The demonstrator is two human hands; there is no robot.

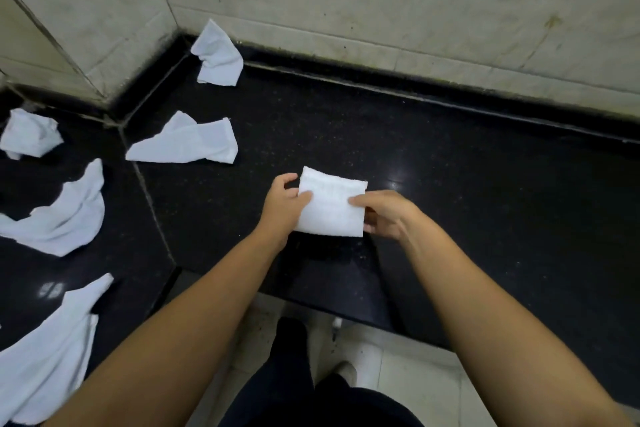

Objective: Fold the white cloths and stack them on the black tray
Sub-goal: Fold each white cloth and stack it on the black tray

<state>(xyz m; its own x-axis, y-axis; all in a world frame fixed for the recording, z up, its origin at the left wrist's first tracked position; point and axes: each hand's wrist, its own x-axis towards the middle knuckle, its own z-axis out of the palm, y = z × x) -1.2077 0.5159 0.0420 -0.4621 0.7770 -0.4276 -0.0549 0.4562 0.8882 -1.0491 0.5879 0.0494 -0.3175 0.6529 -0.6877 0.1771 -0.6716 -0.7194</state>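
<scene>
Lying between the two hands, a small white terry cloth folded into a near-square rectangle (330, 206) is held just above or on the glossy black speckled stone counter (485, 184), a little in from its front edge and roughly midway along the stretch in view. The left hand (282, 206) is closed on the cloth's left edge, thumb on top and fingers curled behind it; the right hand (384, 217) is pinched on the right edge, fingertips laid on the upper face and thumb beneath. Whether the cloth rests on the stone or is lifted clear of it cannot be told. Its slightly longer axis runs left to right, from one hand to the other, so each hand is set at one short end and neither is nearer. No black tray is seen anywhere, so the direction in which the folded piece must be carried cannot be judged; either hand could take it alone. Five unfolded white cloths are scattered toward the counter's left side: one crumpled in the back corner (216, 57), one flattened near the seam (187, 144), and three further left (65, 215).
</scene>
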